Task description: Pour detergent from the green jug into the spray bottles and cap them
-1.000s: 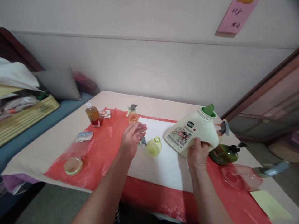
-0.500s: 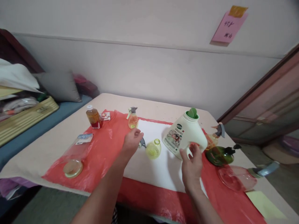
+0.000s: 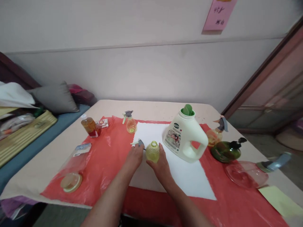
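A small yellow-green bottle without a top stands on a white sheet, and my right hand wraps around its near side. My left hand rests on a grey spray-trigger head lying just left of that bottle. A white detergent jug with a green spout stands upright on the sheet, right of my hands, with nobody touching it.
The table carries a red plastic cover. On it stand an amber bottle, a small orange spray bottle, another spray bottle, a dark green pump bottle, a pink clear bottle lying down, and a plastic bag.
My right hand set the white jug down upright and moved left onto the small yellow-green bottle. My left hand dropped onto the grey trigger head.
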### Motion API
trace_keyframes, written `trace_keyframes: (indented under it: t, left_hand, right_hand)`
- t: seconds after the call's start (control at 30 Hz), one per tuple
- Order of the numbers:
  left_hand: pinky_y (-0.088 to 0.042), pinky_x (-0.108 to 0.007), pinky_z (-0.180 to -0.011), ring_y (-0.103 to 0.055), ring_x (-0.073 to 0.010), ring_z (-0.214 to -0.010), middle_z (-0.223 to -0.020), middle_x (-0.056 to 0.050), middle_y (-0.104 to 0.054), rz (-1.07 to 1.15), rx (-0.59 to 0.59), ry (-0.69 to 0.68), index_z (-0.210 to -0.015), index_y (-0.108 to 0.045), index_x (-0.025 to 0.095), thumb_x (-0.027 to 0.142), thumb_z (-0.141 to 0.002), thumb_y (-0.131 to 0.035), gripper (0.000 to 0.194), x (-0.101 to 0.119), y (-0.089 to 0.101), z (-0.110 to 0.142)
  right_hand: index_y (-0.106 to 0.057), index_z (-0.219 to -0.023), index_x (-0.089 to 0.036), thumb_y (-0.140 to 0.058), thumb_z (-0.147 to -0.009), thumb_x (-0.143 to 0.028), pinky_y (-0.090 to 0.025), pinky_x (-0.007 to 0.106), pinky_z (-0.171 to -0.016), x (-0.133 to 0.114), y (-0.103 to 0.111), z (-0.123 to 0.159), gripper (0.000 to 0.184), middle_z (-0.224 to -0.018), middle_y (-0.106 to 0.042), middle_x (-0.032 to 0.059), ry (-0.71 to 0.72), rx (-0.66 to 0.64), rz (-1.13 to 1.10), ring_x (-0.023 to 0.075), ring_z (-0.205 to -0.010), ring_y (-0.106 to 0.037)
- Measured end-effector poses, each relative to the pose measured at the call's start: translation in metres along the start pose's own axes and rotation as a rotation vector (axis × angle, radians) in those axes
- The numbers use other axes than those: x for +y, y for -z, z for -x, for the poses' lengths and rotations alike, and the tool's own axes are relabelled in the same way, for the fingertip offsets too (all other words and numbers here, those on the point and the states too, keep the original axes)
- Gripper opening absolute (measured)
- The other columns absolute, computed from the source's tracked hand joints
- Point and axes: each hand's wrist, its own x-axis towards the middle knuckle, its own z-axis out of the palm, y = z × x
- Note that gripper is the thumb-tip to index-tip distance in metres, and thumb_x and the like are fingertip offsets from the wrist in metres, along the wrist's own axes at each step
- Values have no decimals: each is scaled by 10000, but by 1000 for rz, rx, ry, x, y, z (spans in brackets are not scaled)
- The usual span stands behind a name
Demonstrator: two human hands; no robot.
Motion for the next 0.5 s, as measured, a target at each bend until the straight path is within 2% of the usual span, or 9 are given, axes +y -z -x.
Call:
trace_keyframes:
  t: [0.1,0.2,0.3,0.37,0.4,0.5]
  left_hand:
    - [-431,-356,-822,-618,-251,-951,-1044,-120,-638,56,63,32,-1015,-605,209,58,-835,-447,283,0,6,-3]
    - [-441,-348,-770,-627,-238,-836,-874,-70,-643,182,153,63,-905,-578,211,82,-777,-534,187,0,22,-7]
    - [-469,-324,-744,-642,-215,-816,-884,-51,-655,357,290,82,-989,-534,216,197,-807,-574,187,5,44,-8]
    - [-498,-304,-765,-659,-187,-888,-1033,-52,-660,608,440,54,-1142,-471,244,267,-844,-573,316,12,58,-6]
    - [-510,-303,-780,-662,-182,-922,-1071,-46,-656,844,545,24,-1178,-455,265,284,-827,-620,389,15,65,-3]
    - [-528,-299,-804,-659,-167,-948,-1071,-4,-642,1359,777,-26,-1166,-477,318,275,-735,-757,515,25,78,4]
  right_hand:
    - [-273,-1468,-202,-670,-666,-238,-270,538,-1184,0,1,-1,896,-1540,-393,167,-3,-7,0,340,-1439,-349]
    - [-337,-1419,-256,-681,-676,-242,-300,534,-1170,1,4,-2,819,-1493,-459,130,-7,-4,-4,327,-1400,-411]
    - [-381,-1377,-272,-688,-668,-232,-358,526,-1134,-1,6,-2,774,-1386,-541,99,-22,-3,8,317,-1336,-480]
    - [-409,-1353,-257,-701,-652,-227,-383,507,-1116,-5,8,-1,760,-1341,-556,99,-28,-5,17,310,-1301,-507]
    - [-424,-1340,-249,-708,-642,-223,-394,495,-1108,-7,9,0,754,-1331,-557,101,-27,-9,19,306,-1284,-519]
    - [-463,-1312,-236,-714,-631,-208,-440,458,-1063,-16,11,4,726,-1304,-562,98,-14,-48,39,291,-1238,-552]
